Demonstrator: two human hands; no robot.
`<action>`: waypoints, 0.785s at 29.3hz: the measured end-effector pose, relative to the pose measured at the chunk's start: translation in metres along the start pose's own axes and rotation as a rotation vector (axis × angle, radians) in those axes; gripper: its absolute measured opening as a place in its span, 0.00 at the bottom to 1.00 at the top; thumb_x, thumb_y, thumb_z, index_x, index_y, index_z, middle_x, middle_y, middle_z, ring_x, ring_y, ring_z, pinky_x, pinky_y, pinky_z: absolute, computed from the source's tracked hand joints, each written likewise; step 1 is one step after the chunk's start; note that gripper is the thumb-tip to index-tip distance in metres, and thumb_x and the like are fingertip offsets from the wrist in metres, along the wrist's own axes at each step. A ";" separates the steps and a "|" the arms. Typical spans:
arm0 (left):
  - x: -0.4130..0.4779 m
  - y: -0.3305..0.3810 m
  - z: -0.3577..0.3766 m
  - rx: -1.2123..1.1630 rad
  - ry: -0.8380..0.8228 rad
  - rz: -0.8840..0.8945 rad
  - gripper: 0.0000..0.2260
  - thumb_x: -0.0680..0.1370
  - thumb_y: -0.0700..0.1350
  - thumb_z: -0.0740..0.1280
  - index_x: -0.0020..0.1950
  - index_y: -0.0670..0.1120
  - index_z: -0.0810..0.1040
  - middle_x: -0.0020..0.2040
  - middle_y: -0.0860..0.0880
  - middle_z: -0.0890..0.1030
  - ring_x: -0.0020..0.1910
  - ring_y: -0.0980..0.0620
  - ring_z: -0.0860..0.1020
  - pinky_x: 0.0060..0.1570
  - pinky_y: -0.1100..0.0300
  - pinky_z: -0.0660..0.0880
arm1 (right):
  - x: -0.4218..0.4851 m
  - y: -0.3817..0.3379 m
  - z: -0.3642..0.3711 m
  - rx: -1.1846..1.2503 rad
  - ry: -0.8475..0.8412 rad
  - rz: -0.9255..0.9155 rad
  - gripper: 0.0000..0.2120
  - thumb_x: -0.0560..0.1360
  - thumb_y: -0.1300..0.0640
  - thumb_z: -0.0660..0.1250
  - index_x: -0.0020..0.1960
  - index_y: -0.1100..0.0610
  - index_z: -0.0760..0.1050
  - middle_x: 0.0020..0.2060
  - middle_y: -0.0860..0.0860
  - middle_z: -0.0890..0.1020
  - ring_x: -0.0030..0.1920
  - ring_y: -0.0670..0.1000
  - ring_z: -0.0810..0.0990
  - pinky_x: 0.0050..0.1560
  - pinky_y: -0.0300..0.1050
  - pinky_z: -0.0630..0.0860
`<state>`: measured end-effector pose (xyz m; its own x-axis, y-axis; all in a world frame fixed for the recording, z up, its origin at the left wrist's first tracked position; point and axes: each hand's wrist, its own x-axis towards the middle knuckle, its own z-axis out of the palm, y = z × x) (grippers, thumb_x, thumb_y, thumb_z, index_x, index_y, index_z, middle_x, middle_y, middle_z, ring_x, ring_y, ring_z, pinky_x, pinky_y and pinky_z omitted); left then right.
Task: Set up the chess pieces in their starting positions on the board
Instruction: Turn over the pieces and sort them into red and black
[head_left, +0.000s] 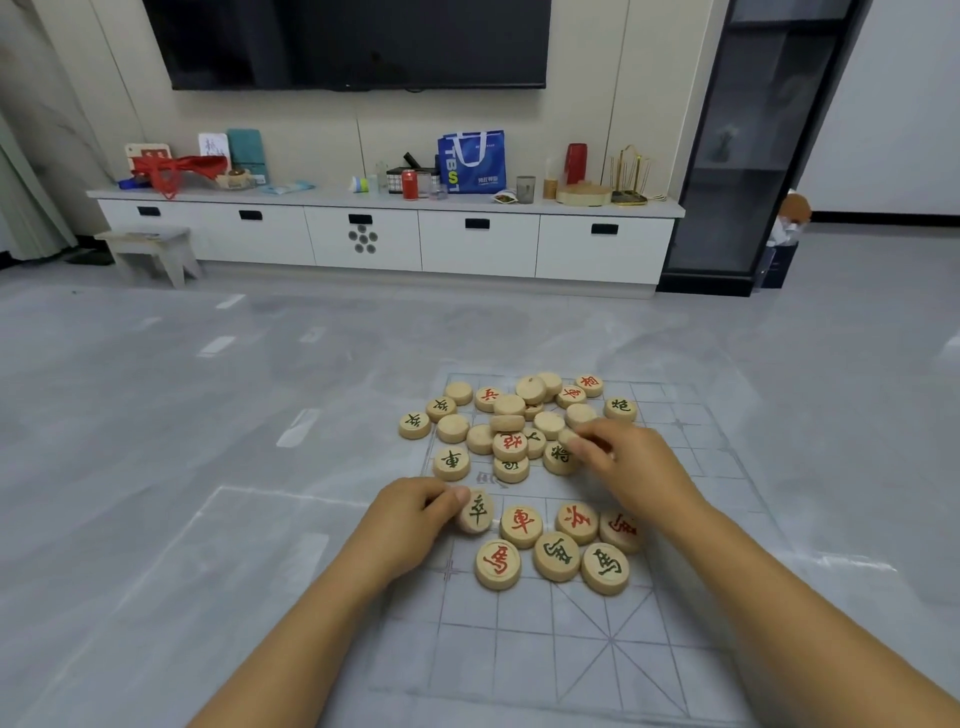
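on the gridded board (519, 649) spread on the floor at lower centre of the frame, the left hand (415, 514) pinches a green-marked piece (477, 512) near the board's left edge, while the right hand (631, 460) curls its fingers round a pale piece (570, 438) at the right of the jumbled heap of pieces (506, 431).

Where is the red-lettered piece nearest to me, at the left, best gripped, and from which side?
Pinch the red-lettered piece by its rim from above, coming from the near left: it lies flat, the board is bare there, and pieces crowd its far and right sides.
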<state>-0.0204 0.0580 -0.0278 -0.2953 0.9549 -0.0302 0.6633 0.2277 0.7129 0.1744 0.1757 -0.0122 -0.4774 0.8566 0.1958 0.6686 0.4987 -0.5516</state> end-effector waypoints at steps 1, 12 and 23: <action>0.000 0.000 0.002 0.013 0.010 -0.013 0.16 0.79 0.51 0.59 0.33 0.46 0.72 0.32 0.51 0.72 0.33 0.55 0.69 0.35 0.61 0.65 | -0.008 0.004 -0.004 0.064 -0.013 0.051 0.09 0.78 0.51 0.60 0.44 0.50 0.77 0.37 0.45 0.79 0.39 0.47 0.75 0.38 0.39 0.69; -0.005 -0.001 0.008 0.042 0.055 0.029 0.09 0.80 0.44 0.58 0.55 0.53 0.76 0.57 0.51 0.77 0.54 0.50 0.76 0.55 0.58 0.72 | -0.035 0.033 0.002 0.103 0.065 0.200 0.09 0.78 0.56 0.60 0.55 0.52 0.75 0.43 0.49 0.79 0.44 0.49 0.76 0.43 0.41 0.70; -0.005 0.002 0.006 0.104 0.007 0.033 0.10 0.79 0.47 0.61 0.58 0.54 0.77 0.55 0.52 0.76 0.51 0.54 0.74 0.52 0.63 0.69 | -0.032 0.023 0.004 0.059 0.036 0.108 0.06 0.76 0.56 0.62 0.49 0.49 0.77 0.42 0.42 0.73 0.40 0.42 0.73 0.55 0.50 0.73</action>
<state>-0.0135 0.0549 -0.0310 -0.2772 0.9608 -0.0026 0.7402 0.2153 0.6369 0.2030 0.1598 -0.0341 -0.3826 0.9098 0.1609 0.6801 0.3952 -0.6175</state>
